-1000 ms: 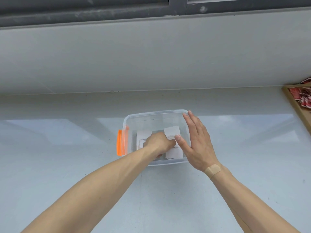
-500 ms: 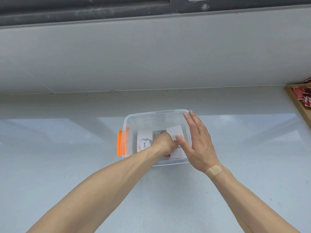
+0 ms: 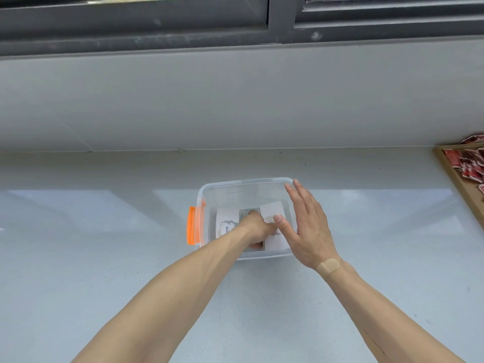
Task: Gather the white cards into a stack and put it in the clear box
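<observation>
Left grip (image 3: 258,227) seemingly clenched on white cards (image 3: 272,226) inside clear box (image 3: 243,184); right grip (image 3: 307,226) released, flat against box's right rim.

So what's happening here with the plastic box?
A person is putting white cards into a clear box with an orange latch, which sits on a pale counter. The left hand is down inside the box, pressing on the cards. One card lies left of that hand and another card to its right. The right hand is open against the box's right side. The cards look spread rather than neatly stacked.
</observation>
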### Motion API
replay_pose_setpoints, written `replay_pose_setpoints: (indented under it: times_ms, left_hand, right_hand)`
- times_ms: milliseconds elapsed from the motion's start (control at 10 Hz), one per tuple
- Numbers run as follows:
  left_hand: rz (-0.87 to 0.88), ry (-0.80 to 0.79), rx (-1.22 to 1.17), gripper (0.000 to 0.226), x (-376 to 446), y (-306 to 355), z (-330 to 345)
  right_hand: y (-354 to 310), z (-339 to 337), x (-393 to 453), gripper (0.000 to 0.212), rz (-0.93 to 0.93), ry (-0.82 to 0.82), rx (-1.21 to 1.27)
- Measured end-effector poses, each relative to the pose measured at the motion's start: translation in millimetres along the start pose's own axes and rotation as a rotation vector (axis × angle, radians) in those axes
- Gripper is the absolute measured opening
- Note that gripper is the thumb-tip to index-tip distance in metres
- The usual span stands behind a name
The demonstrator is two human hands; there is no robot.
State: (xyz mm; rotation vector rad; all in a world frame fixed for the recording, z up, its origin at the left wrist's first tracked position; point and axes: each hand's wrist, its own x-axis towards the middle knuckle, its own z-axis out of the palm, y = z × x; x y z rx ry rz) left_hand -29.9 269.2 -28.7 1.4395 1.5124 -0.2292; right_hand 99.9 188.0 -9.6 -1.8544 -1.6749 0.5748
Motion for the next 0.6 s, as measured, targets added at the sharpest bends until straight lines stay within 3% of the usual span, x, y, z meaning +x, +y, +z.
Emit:
replay_pose_setpoints:
  times_ms: [100,200,400,500,600]
  left_hand:
    - [0.015,-0.011,-0.005,0.040,-9,3,-8]
    - [0.004,-0.022,0.016,0.046,-16,5,-14]
    - [0.030,0.072,0.092,0.037,-46,7,-35]
    - [0.153,0.123,0.296,0.047,-69,3,-51]
    - [0.218,0.113,0.339,0.059,-93,-3,-58]
  right_hand:
    - [-3,-3,-1,0.067,-0.001,-0.017,-0.094]
    - [-5,-4,-2,0.065,0.007,-0.040,-0.164]
    - [-13,-11,-2,0.065,0.018,-0.113,-0.372]
    - [-20,-17,0,0.060,0.003,-0.152,-0.480]
    - [-29,-23,-1,0.054,-0.019,-0.196,-0.501]
